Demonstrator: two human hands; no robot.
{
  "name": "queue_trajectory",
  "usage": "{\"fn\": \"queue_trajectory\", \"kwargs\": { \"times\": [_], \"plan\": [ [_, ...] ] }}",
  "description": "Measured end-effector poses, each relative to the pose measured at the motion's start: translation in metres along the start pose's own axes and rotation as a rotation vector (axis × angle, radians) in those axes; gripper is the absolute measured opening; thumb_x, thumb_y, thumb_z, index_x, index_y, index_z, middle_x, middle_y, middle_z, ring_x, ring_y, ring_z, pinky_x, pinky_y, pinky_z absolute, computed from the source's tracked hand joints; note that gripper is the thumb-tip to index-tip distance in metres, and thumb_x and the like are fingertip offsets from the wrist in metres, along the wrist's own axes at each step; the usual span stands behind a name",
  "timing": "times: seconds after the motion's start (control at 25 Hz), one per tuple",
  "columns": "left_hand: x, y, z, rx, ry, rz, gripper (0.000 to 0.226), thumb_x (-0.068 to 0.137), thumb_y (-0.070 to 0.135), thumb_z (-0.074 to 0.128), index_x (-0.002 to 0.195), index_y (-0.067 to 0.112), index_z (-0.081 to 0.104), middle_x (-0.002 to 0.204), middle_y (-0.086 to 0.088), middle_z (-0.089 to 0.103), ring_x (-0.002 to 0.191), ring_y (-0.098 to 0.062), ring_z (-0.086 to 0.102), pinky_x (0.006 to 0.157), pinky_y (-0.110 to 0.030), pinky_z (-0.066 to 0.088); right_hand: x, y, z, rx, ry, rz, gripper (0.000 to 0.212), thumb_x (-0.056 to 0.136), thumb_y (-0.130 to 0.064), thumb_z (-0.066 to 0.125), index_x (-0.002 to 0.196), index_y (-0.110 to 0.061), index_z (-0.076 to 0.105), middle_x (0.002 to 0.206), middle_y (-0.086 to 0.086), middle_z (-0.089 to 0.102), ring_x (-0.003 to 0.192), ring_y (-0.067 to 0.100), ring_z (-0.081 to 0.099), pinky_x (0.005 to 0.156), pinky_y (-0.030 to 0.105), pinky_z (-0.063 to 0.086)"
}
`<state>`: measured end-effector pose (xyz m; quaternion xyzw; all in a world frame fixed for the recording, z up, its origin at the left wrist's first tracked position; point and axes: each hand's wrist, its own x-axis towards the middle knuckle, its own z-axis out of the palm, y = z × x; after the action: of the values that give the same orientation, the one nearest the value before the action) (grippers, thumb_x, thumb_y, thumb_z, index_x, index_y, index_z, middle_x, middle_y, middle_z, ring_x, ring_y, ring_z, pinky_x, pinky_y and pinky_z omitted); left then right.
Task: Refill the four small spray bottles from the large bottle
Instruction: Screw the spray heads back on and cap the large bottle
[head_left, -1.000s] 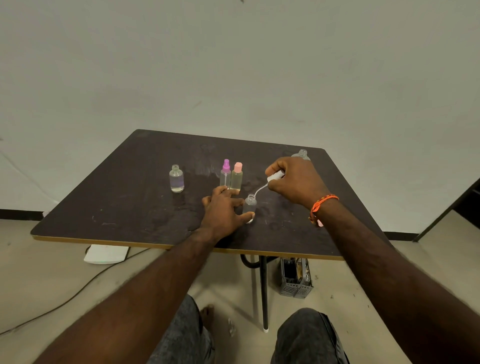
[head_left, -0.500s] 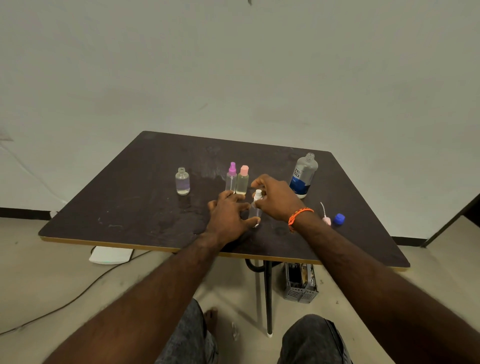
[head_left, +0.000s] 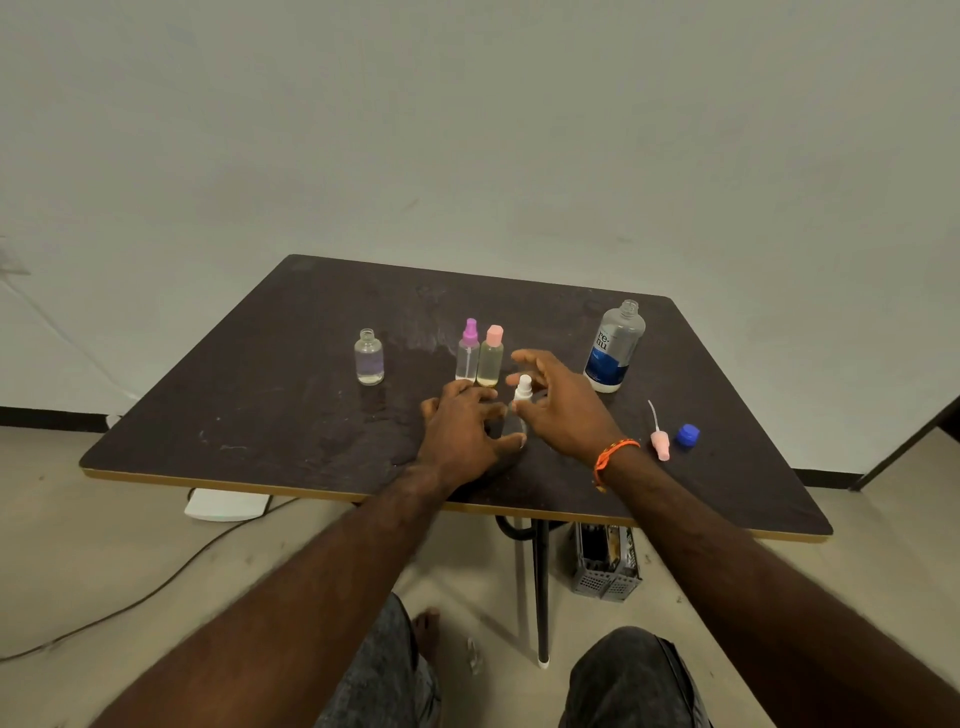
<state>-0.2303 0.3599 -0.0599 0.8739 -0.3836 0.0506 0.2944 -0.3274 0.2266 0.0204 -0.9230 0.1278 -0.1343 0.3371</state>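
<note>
White-capped bottle (head_left: 521, 402) stands between both hands, left fingers (head_left: 501, 412) seemingly curled round it, right fingers (head_left: 527, 357) spread.

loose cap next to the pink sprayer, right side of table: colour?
Blue cap, lying beside the pink sprayer; head view.

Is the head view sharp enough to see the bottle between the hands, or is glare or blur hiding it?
Head view: light is even and soft, no hard glare; the white-capped bottle shows its cap clearly, but its clear body blends into the dark table; the right hand looks slightly motion-blurred; wide-angle distortion bends the table edges.
</note>
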Motion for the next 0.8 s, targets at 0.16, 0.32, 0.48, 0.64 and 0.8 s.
{"fn": "queue_trajectory", "kwargs": {
  "times": [0.16,0.32,0.48,0.64,0.8],
  "plan": [
    [-0.001,0.0,0.001,0.031,-0.001,0.008,0.056,0.086,0.064,0.071,0.13,0.029,0.071,0.146,0.01,0.057,0.143,-0.016,0.031,0.108,-0.043,0.024,0.001,0.004,0.002,0.017,0.169,0.075,0.057,0.077,-0.033,0.084,0.124,-0.024,0.053,0.102,-0.006,0.067,0.091,0.008,0.064,0.084,0.029,0.057],
    [-0.001,0.0,0.0,-0.031,0.018,-0.022,0.054,0.083,0.062,0.075,0.125,0.029,0.072,0.143,0.009,0.059,0.142,-0.014,0.033,0.107,-0.041,0.023,-0.001,0.006,0.007,0.07,0.073,0.046,0.085,0.076,-0.038,0.084,0.145,-0.024,0.036,0.125,-0.008,0.06,0.108,0.01,0.059,0.094,0.031,0.053],
    [-0.001,0.001,0.001,0.014,-0.004,-0.008,0.056,0.086,0.063,0.072,0.129,0.027,0.072,0.145,0.009,0.059,0.143,-0.016,0.033,0.109,-0.044,0.025,-0.004,0.009,0.007,0.06,0.172,0.044,0.057,0.083,-0.03,0.079,0.132,-0.025,0.049,0.109,-0.001,0.07,0.094,0.007,0.065,0.088,0.033,0.058],
    [-0.004,0.001,0.0,-0.045,0.018,-0.025,0.055,0.085,0.059,0.076,0.128,0.027,0.071,0.142,0.008,0.06,0.142,-0.016,0.033,0.11,-0.045,0.026,-0.005,0.008,0.01,0.071,0.159,0.047,0.073,0.077,-0.043,0.082,0.136,-0.025,0.043,0.112,-0.011,0.061,0.094,0.006,0.06,0.082,0.026,0.054],
    [-0.002,0.0,0.001,0.014,-0.022,-0.019,0.06,0.086,0.063,0.072,0.133,0.026,0.07,0.148,0.008,0.057,0.146,-0.018,0.031,0.112,-0.047,0.025,-0.007,0.014,0.01,0.112,0.168,-0.005,0.053,0.089,-0.028,0.072,0.136,-0.026,0.048,0.121,-0.001,0.067,0.101,0.004,0.062,0.092,0.029,0.055]
  ]
}}
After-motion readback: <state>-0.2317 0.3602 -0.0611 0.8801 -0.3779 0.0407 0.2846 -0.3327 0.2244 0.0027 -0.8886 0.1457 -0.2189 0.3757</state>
